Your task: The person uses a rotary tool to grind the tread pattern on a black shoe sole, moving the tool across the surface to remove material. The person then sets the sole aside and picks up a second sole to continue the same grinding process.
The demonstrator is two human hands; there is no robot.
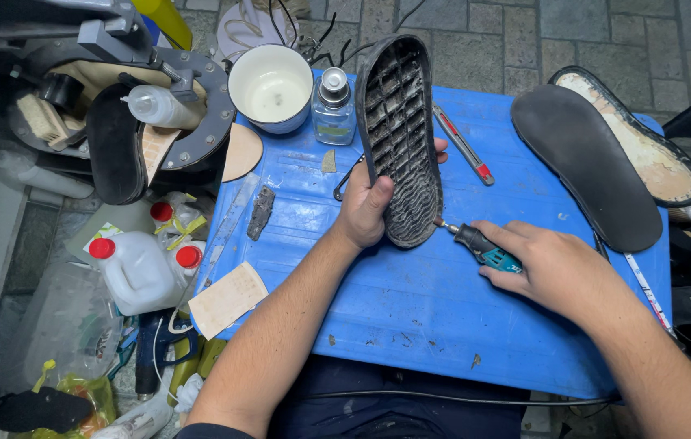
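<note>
- The left hand (366, 207) is closed around the edge of a black rubber shoe sole with a ridged, worn tread (400, 138), thumb laid across the tread side and fingers wrapped behind, holding it tilted up on its edge above the blue plastic work table (410, 309).
- The right hand (544, 264) is closed in a pencil-like grip around a small black-and-teal rotary hand tool (483, 248); its metal tip touches the lower end of the ridged sole.
- Just right of the ridged sole's upper half, a slim grey utility knife with a red end (463, 145) lies flat on the table.
- Further right of the ridged sole, a plain black flat insole-shaped sole (585, 167) lies over a second sole with a black rim and pale, scuffed inner face (654, 154).
- Just left of the ridged sole's top stand a small clear glass bottle with a metal cap (333, 106) and, beyond it, a white round cup (270, 88).
- Well left of the ridged sole, a dark shoe (114, 150) sits on a grey metal press machine (183, 89).
- Below that, beside the table's left edge, stand white plastic jugs with red caps (138, 268), and a tan sheet of sandpaper (227, 298) rests at the table's corner.
</note>
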